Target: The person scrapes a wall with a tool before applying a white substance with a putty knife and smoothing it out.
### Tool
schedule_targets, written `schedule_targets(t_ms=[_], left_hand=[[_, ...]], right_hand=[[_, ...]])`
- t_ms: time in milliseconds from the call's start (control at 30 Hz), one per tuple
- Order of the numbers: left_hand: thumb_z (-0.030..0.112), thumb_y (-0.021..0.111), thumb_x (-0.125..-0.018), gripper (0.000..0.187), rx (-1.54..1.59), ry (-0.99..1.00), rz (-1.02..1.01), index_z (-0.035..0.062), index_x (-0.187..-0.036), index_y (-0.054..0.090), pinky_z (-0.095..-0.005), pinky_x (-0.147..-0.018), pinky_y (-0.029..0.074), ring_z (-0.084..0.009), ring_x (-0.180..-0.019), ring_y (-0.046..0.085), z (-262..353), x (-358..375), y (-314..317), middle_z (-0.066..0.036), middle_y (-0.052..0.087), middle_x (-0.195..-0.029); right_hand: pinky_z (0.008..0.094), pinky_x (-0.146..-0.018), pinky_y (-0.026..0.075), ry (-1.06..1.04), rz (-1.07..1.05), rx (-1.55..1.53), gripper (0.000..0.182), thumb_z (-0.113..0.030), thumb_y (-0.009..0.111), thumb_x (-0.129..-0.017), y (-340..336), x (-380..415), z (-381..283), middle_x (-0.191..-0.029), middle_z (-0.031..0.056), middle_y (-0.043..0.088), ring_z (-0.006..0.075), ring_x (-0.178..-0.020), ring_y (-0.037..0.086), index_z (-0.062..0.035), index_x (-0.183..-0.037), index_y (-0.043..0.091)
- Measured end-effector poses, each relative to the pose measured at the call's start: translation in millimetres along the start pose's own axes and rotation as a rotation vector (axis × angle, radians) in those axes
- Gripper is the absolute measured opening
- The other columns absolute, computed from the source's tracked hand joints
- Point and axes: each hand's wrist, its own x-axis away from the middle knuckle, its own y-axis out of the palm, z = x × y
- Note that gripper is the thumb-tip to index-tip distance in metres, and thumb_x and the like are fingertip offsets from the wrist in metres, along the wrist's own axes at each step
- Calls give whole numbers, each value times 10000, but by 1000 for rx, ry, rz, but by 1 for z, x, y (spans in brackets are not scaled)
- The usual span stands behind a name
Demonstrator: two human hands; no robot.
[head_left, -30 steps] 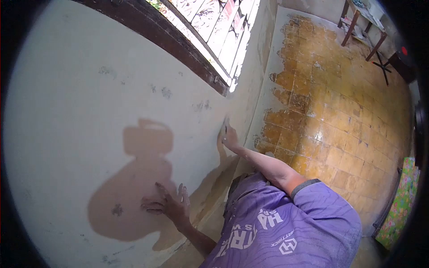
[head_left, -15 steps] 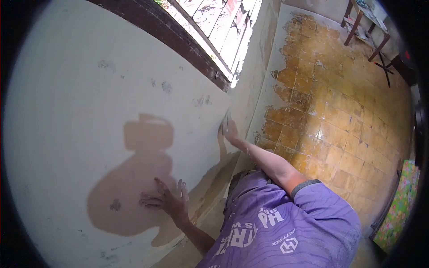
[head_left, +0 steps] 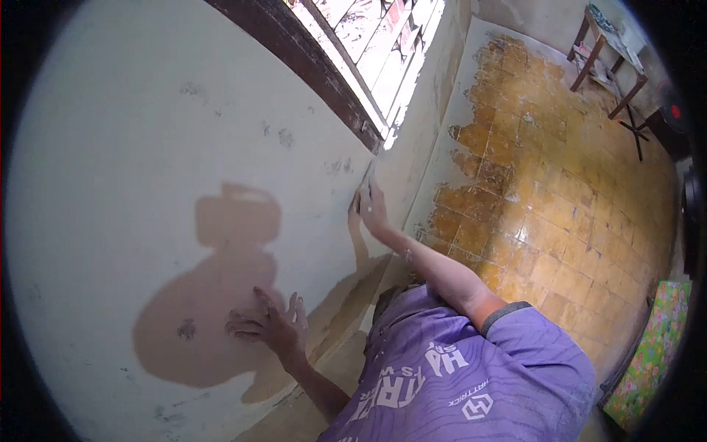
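Note:
My left hand is by the pale wall, its fingers spread and whitened with dust. Nothing shows in it. Farther right, my right hand is against the wall near the corner, just below the window frame. Its fingers lie close together along a thin pale edge, and I cannot tell what it holds. Grey patches mark the wall, and the shadow of my head falls between them and my left hand.
Yellow tiles cover the floor on the right, with whitish smears along the wall side. A wooden table stands at the far end. Flowered green cloth lies at the right edge. Bars cross the bright window.
My right hand has slid up the wall a little toward the window corner, its fingers now more upright. My left hand stays spread in nearly the same place. The view has shifted slightly.

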Motion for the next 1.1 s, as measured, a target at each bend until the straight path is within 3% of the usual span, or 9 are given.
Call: schedule_targets(t_ms=[67,167,300,500,667,800,933,1033,1100], left_hand=[[629,599,-832,901,35,-16,-13,248,-1534,181,-761,-1024,79,-682,-1323,-46,-1,0,-1,-435,-25,-1479],[624,609,-827,892,66,-46,-43,264,-1531,195,-759,-1026,79,-680,-1326,-42,1,-2,-4,-439,-14,-1478],[629,610,-823,891,49,-46,-68,274,-1530,200,-750,-1035,66,-676,-1330,-42,-2,0,-2,-444,-14,-1476],[632,618,-814,927,27,-85,-88,262,-1540,177,-723,-1062,32,-622,-1365,-81,3,0,-6,-402,-48,-1505],[624,625,-812,947,-19,-42,-23,247,-1545,159,-709,-1077,39,-596,-1382,-90,0,2,2,-379,-61,-1520],[608,616,-828,935,18,-10,-1,239,-1546,144,-707,-1079,49,-598,-1383,-75,3,2,-8,-380,-51,-1520],[579,597,-858,895,39,9,14,234,-1547,140,-702,-1084,42,-598,-1383,-74,3,1,-8,-379,-34,-1521],[559,572,-877,828,106,-26,-72,264,-1540,174,-722,-1061,66,-652,-1349,-18,2,0,-14,-412,26,-1500],[546,554,-892,797,159,4,-86,257,-1539,189,-717,-1065,61,-648,-1351,-20,-2,1,-17,-394,29,-1511]], right_hand=[[441,-609,448,-54,99,121,288,-262,442,-952,24,75,48,-724,154,598,317,-648,544,0,-1017,544],[338,-465,380,1093,-878,-308,236,-222,463,-900,5,102,17,-601,51,532,156,-470,417,-68,-768,585],[280,-426,308,1398,-645,-901,283,-187,455,-895,20,84,1,-542,-9,410,106,-462,356,-110,-624,485],[396,-549,423,130,-241,-361,217,-130,426,-948,-31,31,-131,-656,173,470,263,-581,507,52,-1051,484],[375,-538,415,175,-126,-191,260,-226,390,-984,2,91,-39,-628,61,462,190,-522,469,-2,-1010,521],[328,-491,326,1161,-761,-564,322,-290,408,-964,-18,115,-29,-559,-3,433,153,-473,422,-123,-703,493],[322,-470,312,1060,-655,-783,411,-287,395,-966,-1,111,-50,-535,0,409,143,-481,415,-118,-593,433],[375,-498,395,-175,-233,-145,211,-197,431,-956,-11,94,-93,-558,36,460,181,-506,474,-48,-1000,574],[401,-529,434,-13,-408,-250,372,-139,447,-948,-38,81,-142,-567,81,493,224,-508,507,-30,-1300,502]])
